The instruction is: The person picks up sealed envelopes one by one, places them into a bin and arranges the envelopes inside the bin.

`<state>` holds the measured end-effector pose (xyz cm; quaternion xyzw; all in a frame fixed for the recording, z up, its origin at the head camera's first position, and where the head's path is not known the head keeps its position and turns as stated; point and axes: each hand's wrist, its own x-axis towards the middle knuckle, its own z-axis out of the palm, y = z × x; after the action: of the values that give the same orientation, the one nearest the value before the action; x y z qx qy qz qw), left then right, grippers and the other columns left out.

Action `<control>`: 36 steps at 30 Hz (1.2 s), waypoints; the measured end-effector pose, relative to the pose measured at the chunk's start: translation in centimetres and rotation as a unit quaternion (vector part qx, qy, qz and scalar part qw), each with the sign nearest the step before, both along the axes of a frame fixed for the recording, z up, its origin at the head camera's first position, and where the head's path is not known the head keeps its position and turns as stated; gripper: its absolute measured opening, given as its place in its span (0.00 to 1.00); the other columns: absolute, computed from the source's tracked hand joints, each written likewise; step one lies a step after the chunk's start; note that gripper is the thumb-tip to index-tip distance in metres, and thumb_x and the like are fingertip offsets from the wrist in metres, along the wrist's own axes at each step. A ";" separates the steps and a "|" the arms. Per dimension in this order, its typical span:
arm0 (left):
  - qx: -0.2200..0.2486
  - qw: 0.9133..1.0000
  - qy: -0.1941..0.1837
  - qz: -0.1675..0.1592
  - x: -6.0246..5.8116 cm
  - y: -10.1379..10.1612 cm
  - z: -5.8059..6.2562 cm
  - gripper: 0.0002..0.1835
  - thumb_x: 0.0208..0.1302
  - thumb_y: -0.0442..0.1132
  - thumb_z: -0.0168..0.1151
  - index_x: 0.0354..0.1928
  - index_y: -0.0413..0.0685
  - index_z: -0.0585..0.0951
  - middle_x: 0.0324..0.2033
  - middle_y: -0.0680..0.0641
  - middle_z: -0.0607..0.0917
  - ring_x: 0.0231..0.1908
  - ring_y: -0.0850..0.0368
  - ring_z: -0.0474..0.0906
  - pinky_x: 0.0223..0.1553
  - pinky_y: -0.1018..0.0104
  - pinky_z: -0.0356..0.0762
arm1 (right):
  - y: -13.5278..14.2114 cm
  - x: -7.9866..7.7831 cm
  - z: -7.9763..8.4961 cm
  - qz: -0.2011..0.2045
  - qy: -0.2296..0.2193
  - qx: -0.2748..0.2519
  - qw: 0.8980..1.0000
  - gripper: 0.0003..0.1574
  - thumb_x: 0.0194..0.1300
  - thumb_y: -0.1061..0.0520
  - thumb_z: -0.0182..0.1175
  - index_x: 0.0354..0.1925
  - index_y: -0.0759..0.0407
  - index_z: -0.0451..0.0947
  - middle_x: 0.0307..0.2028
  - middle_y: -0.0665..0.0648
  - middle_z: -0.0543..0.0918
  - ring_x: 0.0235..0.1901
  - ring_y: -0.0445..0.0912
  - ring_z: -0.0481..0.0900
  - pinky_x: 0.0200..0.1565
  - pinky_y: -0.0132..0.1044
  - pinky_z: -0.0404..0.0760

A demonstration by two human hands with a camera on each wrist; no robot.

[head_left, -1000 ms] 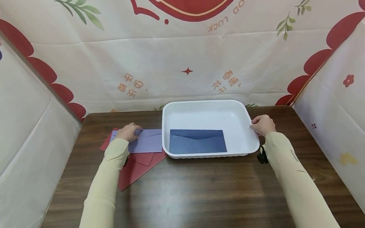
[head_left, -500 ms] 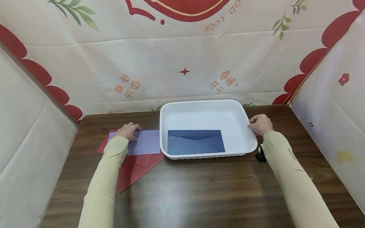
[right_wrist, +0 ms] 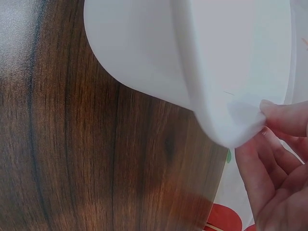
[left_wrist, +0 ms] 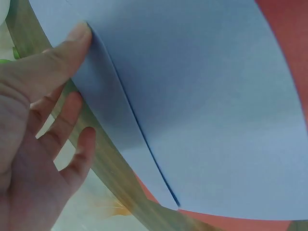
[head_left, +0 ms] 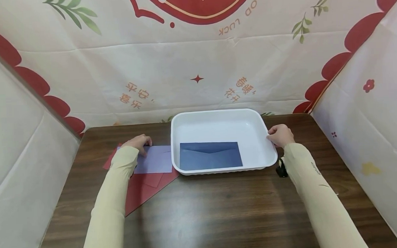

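My left hand [head_left: 137, 142] pinches the far edge of a lavender envelope [head_left: 155, 160]. In the left wrist view its thumb [left_wrist: 72, 45] lies on the envelope near the flap line, with the fingers behind the edge. A red envelope [head_left: 139, 191] lies on the table beneath the lavender one. A white tray [head_left: 218, 127] stands to the right, and a dark blue envelope [head_left: 210, 156] lies flat along its near side. My right hand [head_left: 281, 135] pinches the tray's right rim, thumb inside and fingers outside, as the right wrist view shows.
The brown wooden table [head_left: 216, 215] extends in front of the tray towards me. A printed white cloth [head_left: 195, 57] hangs behind the table's far edge, and more cloth walls stand at the left and right.
The lavender envelope's near edge has shifted slightly towards me with the left hand's hold. The right hand stays on the tray rim. The whole head view has drifted a little.
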<state>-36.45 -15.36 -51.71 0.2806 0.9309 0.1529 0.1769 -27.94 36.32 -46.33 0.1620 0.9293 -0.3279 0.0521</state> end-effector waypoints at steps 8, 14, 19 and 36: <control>-0.051 0.997 -0.019 0.054 0.3 0.2 0.2 0.23 0.37 0.31 0.74 0.39 0.44 0.76 0.37 0.46 0.75 0.39 0.52 0.71 0.39 0.58 0.72 | -0.5 0.1 -0.1 0.004 -0.002 0.002 1.000 0.16 0.58 0.62 0.58 0.43 0.71 0.74 0.42 0.71 0.75 0.33 0.54 0.77 0.29 0.39 0.80; -0.068 0.995 -0.019 0.065 0.5 0.3 0.7 0.25 0.37 0.32 0.74 0.41 0.44 0.75 0.39 0.46 0.76 0.39 0.52 0.71 0.38 0.58 0.72 | -0.7 0.2 0.2 0.006 0.000 0.009 1.000 0.15 0.58 0.62 0.57 0.43 0.71 0.74 0.42 0.70 0.75 0.33 0.54 0.77 0.30 0.40 0.80; -0.057 0.995 -0.035 0.074 0.9 0.3 1.2 0.25 0.39 0.31 0.73 0.42 0.45 0.74 0.39 0.45 0.78 0.37 0.51 0.72 0.36 0.59 0.71 | -0.7 0.1 0.2 0.006 0.000 0.010 1.000 0.16 0.58 0.61 0.57 0.43 0.71 0.74 0.42 0.71 0.74 0.33 0.55 0.76 0.29 0.39 0.80; 0.041 0.999 0.021 0.007 0.5 -1.0 2.8 0.22 0.40 0.23 0.68 0.39 0.42 0.73 0.39 0.42 0.79 0.42 0.48 0.72 0.41 0.54 0.71 | -0.1 0.1 -0.1 0.000 0.003 0.018 1.000 0.16 0.58 0.60 0.59 0.43 0.71 0.74 0.42 0.71 0.75 0.33 0.55 0.76 0.24 0.34 0.79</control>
<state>-35.90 -16.40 -48.92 0.2845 0.9292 0.1864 0.1444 -27.84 36.27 -46.38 0.1619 0.9351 -0.3116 0.0470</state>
